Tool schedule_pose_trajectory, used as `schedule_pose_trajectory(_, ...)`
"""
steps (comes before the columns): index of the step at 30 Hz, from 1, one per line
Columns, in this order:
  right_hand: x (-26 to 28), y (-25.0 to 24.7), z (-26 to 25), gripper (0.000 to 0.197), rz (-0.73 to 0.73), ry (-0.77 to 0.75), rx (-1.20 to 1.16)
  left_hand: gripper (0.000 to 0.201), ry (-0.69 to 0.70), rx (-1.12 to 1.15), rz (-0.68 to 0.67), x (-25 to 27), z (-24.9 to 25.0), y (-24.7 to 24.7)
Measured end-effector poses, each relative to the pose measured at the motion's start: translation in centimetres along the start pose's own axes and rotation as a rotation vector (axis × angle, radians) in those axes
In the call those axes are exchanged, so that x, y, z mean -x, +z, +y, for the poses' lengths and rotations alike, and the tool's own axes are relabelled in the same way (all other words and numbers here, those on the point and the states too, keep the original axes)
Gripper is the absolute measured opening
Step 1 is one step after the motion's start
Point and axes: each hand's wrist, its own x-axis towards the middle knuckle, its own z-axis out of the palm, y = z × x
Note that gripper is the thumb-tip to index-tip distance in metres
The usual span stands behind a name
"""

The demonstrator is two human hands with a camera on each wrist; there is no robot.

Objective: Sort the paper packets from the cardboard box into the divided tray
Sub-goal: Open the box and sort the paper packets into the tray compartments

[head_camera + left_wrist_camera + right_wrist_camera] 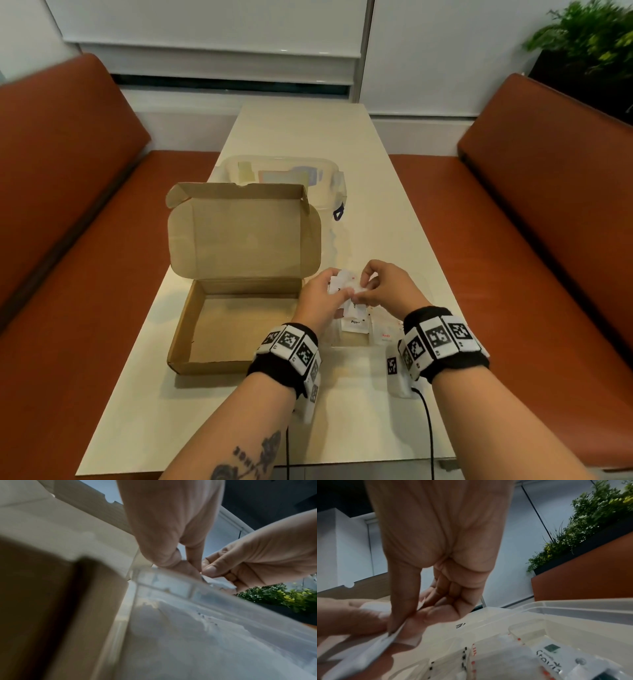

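A small bunch of white paper packets (346,291) is held in the air between both hands, just above the clear divided tray (352,347) and just right of the cardboard box (236,308). The left hand (320,294) grips the bunch from the left with curled fingers, thumb on top; the right hand (387,286) pinches the right edge of one packet between thumb and forefinger, its other fingers folded in. In the right wrist view the pinched packet (373,649) slants down to the left under the thumb (402,595), and the left hand's fingers (351,616) press on it from the side.

Below the hands, packets already lie in the tray: one marked "Pepper" (354,323) in one compartment, one with red lettering (385,337) in the compartment to its right, and (seen only from the right wrist) a white and green packet (556,655) further right. The compartment walls are transparent and hard to trace.

The box sits open on the pale table (394,212), its lid (245,229) tipped back; no packets show on its floor. Behind it stands a clear lidded plastic container (281,171). Orange benches (548,240) flank the table, and a green plant (589,34) stands at the far right
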Motion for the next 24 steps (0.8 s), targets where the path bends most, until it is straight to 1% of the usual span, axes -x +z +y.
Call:
schedule_pose_trajectory(2,0.3,0.4,0.2,0.031,0.01,0.025,-0.068,0.018,-0.011,0.041,0.033,0.0,-0.1,0.0)
schedule_pose_trajectory(4,0.8,0.9,0.5,0.035,-0.011,0.077,-0.201,0.017,-0.014,0.127,0.082,0.0,-0.2,-0.1)
schedule_pose_trajectory(6,1.1,1.3,0.7,0.033,-0.018,0.113,-0.333,0.018,-0.017,0.203,0.113,0.1,-0.2,-0.3)
schedule_pose_trajectory(7,1.1,1.3,0.8,0.028,-0.003,0.115,-0.353,0.018,-0.021,0.227,0.118,0.2,-0.3,-0.3)
schedule_pose_trajectory(10,0.7,1.0,0.9,0.014,0.038,0.081,-0.28,0.022,-0.042,0.245,0.116,0.4,-0.7,-0.4)
schedule_pose_trajectory(15,0.5,0.9,1.1,0.008,0.063,0.047,-0.18,0.022,-0.071,0.273,0.082,0.8,-1.4,-0.4)
schedule_pose_trajectory(16,0.5,0.9,1.4,0.007,0.082,0.048,-0.164,0.024,-0.072,0.286,0.096,0.7,-1.5,-0.5)
schedule_pose_trajectory(19,0.6,0.8,2.2,0.007,0.122,0.066,-0.07,0.029,-0.065,0.361,0.194,0.2,-1.8,-0.9)
schedule_pose_trajectory(22,0.7,1.4,2.5,0.002,0.033,0.036,0.131,0.027,-0.061,0.401,0.22,0.0,-2.0,-1.1)
schedule_pose_trajectory(24,0.6,2.2,2.4,0.004,-0.029,0.001,0.269,0.027,-0.062,0.392,0.218,-0.1,-2.1,-1.1)
